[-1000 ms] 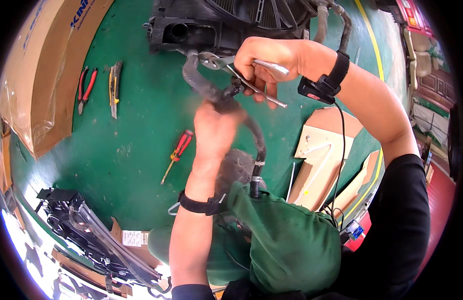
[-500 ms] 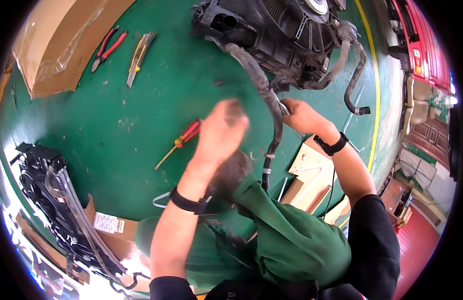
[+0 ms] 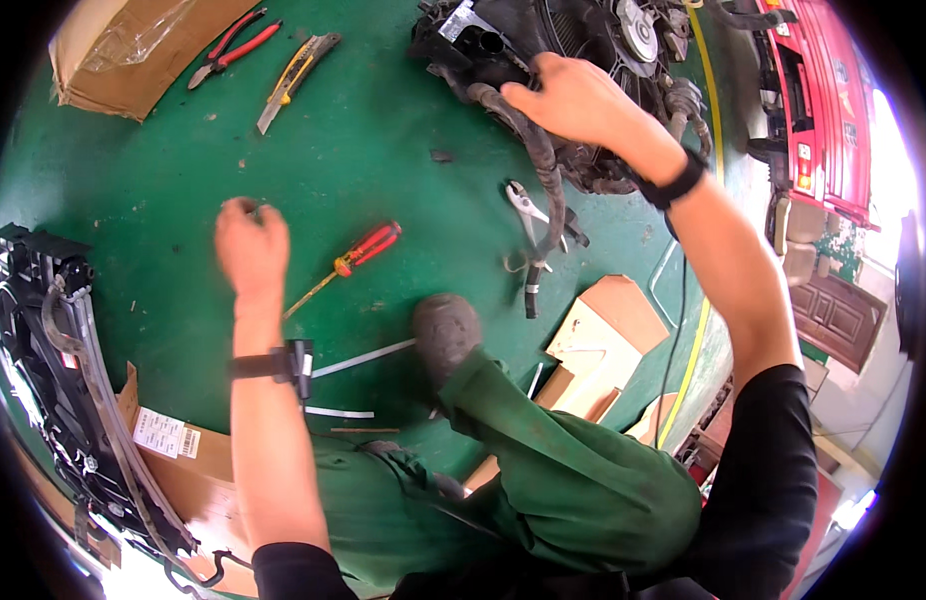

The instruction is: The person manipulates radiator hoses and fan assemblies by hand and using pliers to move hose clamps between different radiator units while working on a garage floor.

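Observation:
My left hand (image 3: pixel 253 245) hovers over the green floor, left of a red-handled screwdriver (image 3: pixel 358 253). Its fingers curl away from view and blur, so what they hold, if anything, cannot be made out. At the far right, my right hand (image 3: pixel 583 100) reaches over a black fan and radiator assembly (image 3: pixel 563 40). Its thumb and forefinger are apart, close to the upper end of a dirty rubber hose (image 3: pixel 545 165); whether they touch it is unclear. Silver pliers (image 3: pixel 526 208) lie on the floor, partly behind the hose's lower stretch.
Red-handled cutters (image 3: pixel 233 52) and a yellow-black utility knife (image 3: pixel 295 80) lie near a cardboard box (image 3: pixel 133 65). Another black radiator unit (image 3: pixel 58 350) stands at left. Cardboard pieces (image 3: pixel 603 325) lie by my knee. A red vehicle (image 3: pixel 818 110) is at far right.
My right hand has left the pliers, now on the floor, and moved up to the fan assembly. My left hand has swung left past the screwdriver. The view has shifted.

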A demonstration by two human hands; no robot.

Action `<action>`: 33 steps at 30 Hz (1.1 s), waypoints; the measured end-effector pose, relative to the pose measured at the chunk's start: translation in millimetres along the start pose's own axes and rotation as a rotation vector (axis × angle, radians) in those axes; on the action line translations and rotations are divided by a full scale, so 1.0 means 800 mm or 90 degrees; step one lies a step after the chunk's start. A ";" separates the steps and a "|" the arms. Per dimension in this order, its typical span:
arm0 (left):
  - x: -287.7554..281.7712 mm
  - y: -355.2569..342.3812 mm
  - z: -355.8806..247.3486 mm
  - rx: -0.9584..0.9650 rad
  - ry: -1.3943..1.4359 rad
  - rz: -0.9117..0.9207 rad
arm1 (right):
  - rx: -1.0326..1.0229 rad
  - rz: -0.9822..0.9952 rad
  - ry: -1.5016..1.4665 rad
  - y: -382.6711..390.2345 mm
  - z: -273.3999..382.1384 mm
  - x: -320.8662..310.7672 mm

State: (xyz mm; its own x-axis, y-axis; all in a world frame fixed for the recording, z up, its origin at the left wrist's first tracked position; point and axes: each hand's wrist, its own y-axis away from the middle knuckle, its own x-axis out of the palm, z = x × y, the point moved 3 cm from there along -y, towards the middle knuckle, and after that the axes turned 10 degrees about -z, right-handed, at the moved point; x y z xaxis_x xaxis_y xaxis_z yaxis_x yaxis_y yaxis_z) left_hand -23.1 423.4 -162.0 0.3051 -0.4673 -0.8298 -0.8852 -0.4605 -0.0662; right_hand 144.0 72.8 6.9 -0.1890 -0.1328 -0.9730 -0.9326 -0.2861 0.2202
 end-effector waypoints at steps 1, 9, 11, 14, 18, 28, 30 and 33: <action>-0.001 0.000 0.028 -0.013 -0.067 -0.047 | 0.000 0.074 -0.022 -0.022 0.024 -0.010; -0.011 0.049 0.094 0.115 -0.143 -0.170 | 0.573 0.344 -0.580 -0.058 0.048 0.092; -0.012 0.056 0.091 0.113 -0.153 -0.168 | 0.705 0.473 -0.693 -0.066 0.030 0.106; -0.012 0.053 0.092 0.101 -0.163 -0.162 | 0.616 0.515 -0.531 -0.073 0.025 0.117; -0.011 0.052 0.098 0.096 -0.154 -0.162 | 0.348 0.498 -0.228 -0.083 0.051 0.092; -0.014 0.049 0.093 0.099 -0.177 -0.149 | -0.194 0.440 0.250 -0.081 0.073 0.090; -0.014 0.051 0.096 0.099 -0.178 -0.156 | -0.093 0.459 0.242 -0.084 0.085 0.079; -0.015 0.048 0.094 0.108 -0.166 -0.170 | -0.064 0.422 0.258 -0.083 0.077 0.083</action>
State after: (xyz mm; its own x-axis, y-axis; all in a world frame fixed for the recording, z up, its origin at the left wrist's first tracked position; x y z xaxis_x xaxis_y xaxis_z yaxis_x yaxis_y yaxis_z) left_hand -87.0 467.9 -196.3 0.4517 -0.1311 -0.8825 -0.8392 -0.3983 -0.3703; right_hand 174.6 141.7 -76.8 -0.5512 -0.6367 -0.5392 -0.6285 -0.1081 0.7702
